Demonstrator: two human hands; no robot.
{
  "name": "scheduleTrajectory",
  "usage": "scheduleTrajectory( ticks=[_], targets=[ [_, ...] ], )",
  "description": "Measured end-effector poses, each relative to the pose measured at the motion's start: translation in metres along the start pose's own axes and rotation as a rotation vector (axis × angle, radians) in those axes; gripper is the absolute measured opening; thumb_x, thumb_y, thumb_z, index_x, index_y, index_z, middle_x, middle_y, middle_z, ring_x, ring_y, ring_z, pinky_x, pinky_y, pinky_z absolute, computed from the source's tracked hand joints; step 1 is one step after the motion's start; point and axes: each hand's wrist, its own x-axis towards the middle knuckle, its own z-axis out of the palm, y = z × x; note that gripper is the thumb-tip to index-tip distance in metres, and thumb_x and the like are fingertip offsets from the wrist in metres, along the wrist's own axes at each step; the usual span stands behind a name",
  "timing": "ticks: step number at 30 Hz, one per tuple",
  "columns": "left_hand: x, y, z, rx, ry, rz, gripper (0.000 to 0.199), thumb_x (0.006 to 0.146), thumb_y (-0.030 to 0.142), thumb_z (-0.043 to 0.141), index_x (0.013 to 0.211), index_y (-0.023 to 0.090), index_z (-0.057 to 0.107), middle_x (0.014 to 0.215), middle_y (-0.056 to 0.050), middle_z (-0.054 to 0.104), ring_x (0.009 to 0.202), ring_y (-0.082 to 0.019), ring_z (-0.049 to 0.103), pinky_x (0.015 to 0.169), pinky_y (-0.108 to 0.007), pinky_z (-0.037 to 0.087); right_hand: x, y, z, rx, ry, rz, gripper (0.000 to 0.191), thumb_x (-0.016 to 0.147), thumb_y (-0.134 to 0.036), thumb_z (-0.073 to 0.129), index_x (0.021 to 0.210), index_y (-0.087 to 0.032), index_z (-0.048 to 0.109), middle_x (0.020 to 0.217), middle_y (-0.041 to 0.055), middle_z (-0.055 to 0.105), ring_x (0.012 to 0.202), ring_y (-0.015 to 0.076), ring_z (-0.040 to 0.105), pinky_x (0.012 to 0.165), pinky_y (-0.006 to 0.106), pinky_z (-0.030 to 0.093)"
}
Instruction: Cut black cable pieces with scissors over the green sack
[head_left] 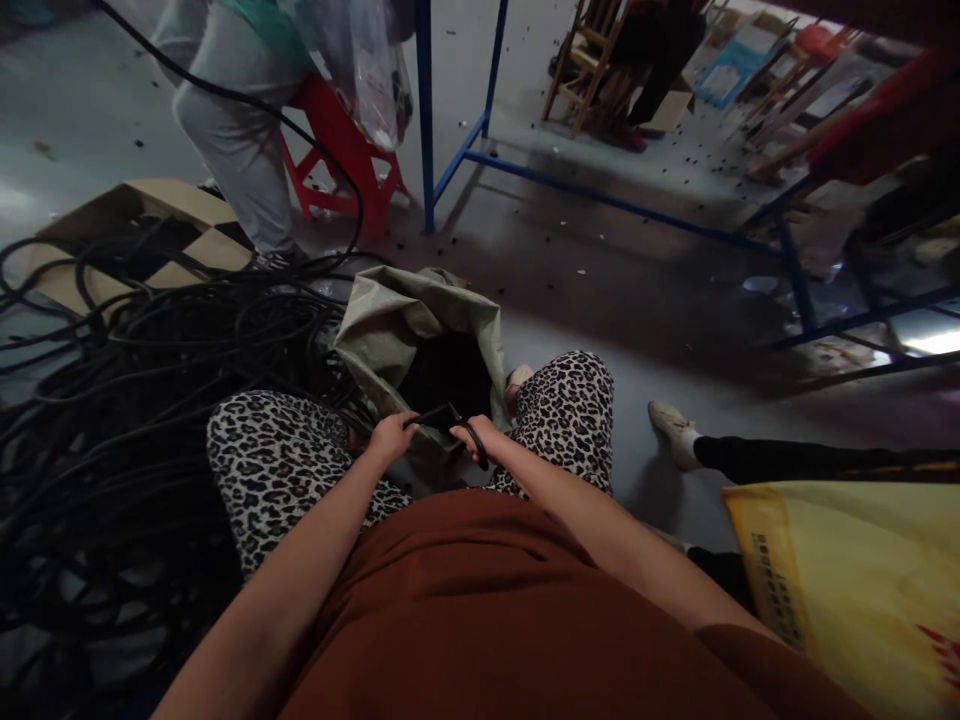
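Between my knees stands an open woven sack (382, 310), its top edge folded outward and dark contents inside. My left hand (394, 437) is closed on a thin black rubber strip (429, 415) over the sack's near rim. My right hand (480, 437) grips black-handled scissors (478, 447), whose blades point up and left toward the strip's end. Whether the blades touch the strip I cannot tell. A large heap of black rubber strips (187, 350) lies on the floor to my left.
Behind the heap sits an open cardboard box (217, 245). A person in grey trousers (232, 130) is by a red stool (337, 150). A blue metal frame (570, 180) stands ahead. At right are another person's shoe (673, 432) and a yellow printed sack (862, 570).
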Motion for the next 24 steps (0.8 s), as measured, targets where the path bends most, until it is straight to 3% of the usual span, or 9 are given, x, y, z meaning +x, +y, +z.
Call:
scheduleTrajectory(
  ticks=[4,12,24],
  targets=[
    [0.001,-0.004,0.000,-0.041,0.033,0.003,0.033,0.081,0.024,0.049,0.110,0.018,0.064,0.110,-0.005,0.067,0.103,-0.019,0.060,0.093,-0.029,0.045,-0.004,-0.002,-0.005,0.053,-0.002,0.010,0.033,0.081,-0.045,0.061,0.072,-0.013,0.055,0.037,-0.0044,0.045,0.026,0.0091,0.044,0.027,0.016,0.034],
    [0.004,-0.005,-0.002,-0.180,0.163,0.013,0.032,0.079,0.024,0.050,0.107,0.020,0.064,0.106,-0.003,0.068,0.101,-0.018,0.061,0.093,-0.030,0.046,-0.023,-0.007,-0.008,0.222,-0.168,0.012,0.041,0.085,-0.054,0.051,0.097,-0.014,0.055,0.045,-0.0034,0.051,0.032,0.0101,0.049,0.034,0.018,0.042],
    [0.003,-0.003,-0.001,-0.218,0.120,0.083,0.032,0.079,0.024,0.049,0.106,0.020,0.064,0.108,-0.002,0.067,0.103,-0.017,0.060,0.096,-0.031,0.044,-0.026,-0.011,-0.007,0.228,-0.197,-0.020,0.043,0.081,-0.055,0.057,0.095,-0.014,0.054,0.046,-0.0035,0.052,0.034,0.0106,0.050,0.034,0.019,0.042]
  ],
)
